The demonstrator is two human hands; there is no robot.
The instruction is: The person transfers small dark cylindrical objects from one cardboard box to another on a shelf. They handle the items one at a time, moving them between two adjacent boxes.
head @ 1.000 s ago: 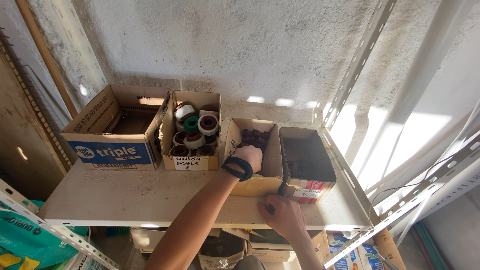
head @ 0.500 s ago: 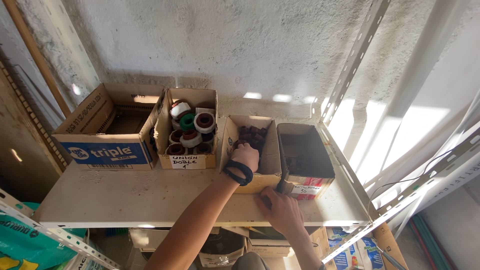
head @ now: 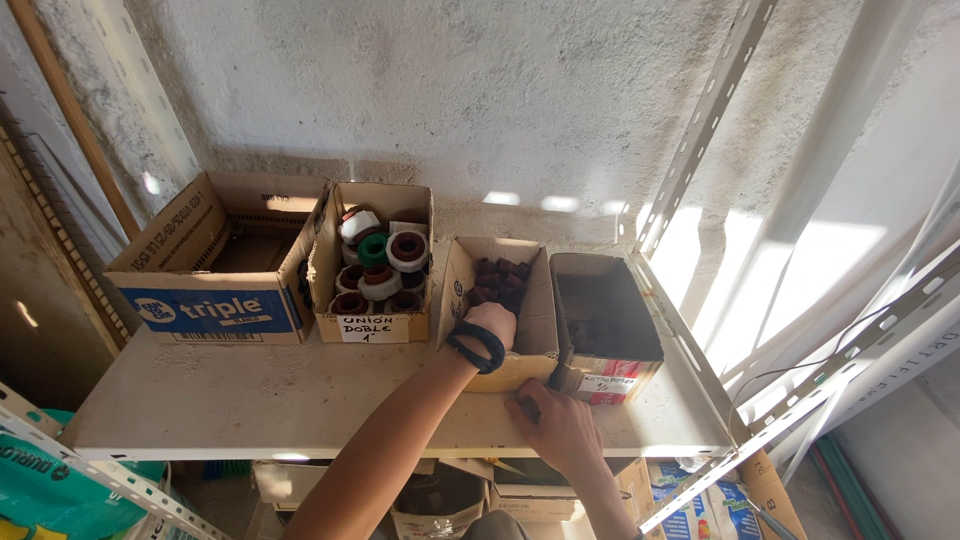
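From the head view, the left hand [head: 492, 322], a dark band at its wrist, reached into the open cardboard box [head: 535, 345] of dark brown fittings [head: 498, 277], fingers curled down among them; whether its grip held one could not be told. The right hand [head: 560, 425] lay on the shelf [head: 250, 400] against that box's front, fingers pressed to the card, seemingly steadying it. The step looked like picking; lifting a fitting clear would call for a firm pinch.

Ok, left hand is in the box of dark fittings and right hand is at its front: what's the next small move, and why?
Probably close the left hand on one dark fitting and lift it out. That hand is already inside the middle box, while the right hand steadies its front edge on the shelf.
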